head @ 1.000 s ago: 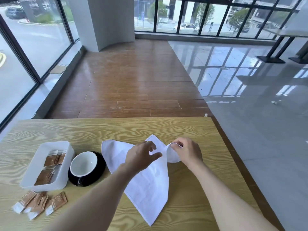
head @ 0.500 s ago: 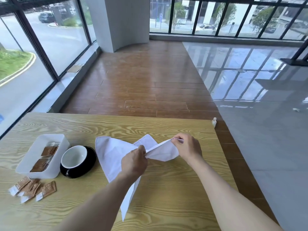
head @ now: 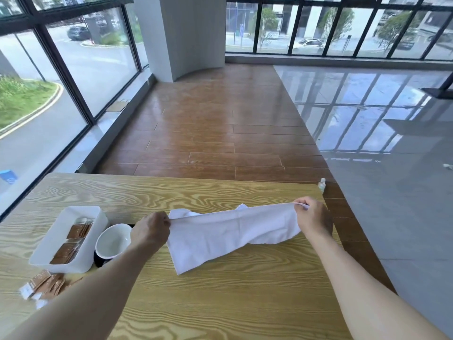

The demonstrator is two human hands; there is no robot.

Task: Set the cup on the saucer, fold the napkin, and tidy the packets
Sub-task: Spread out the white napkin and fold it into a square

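Observation:
A white cloth napkin [head: 225, 233] is stretched above the wooden table [head: 220, 303], its lower part draping down onto the wood. My left hand [head: 153, 229] pinches its left corner and my right hand [head: 312, 220] pinches its right corner. Left of my left hand a white-lined cup [head: 111, 244] sits on a black saucer [head: 98, 262], mostly hidden by the cup and my forearm. Further left stands a white tray [head: 61, 231] with several brown packets [head: 71, 241] inside. Several loose brown packets [head: 45, 285] lie on the table in front of the tray.
The table's far edge and right edge run close to my right hand. A small bottle [head: 321, 184] is at the far right corner of the table. Beyond are a wooden floor, glossy tiles and tall windows.
My hands have drawn apart, pulling the napkin taut between them and lifting it off the table. The view has tilted up and shifted left.

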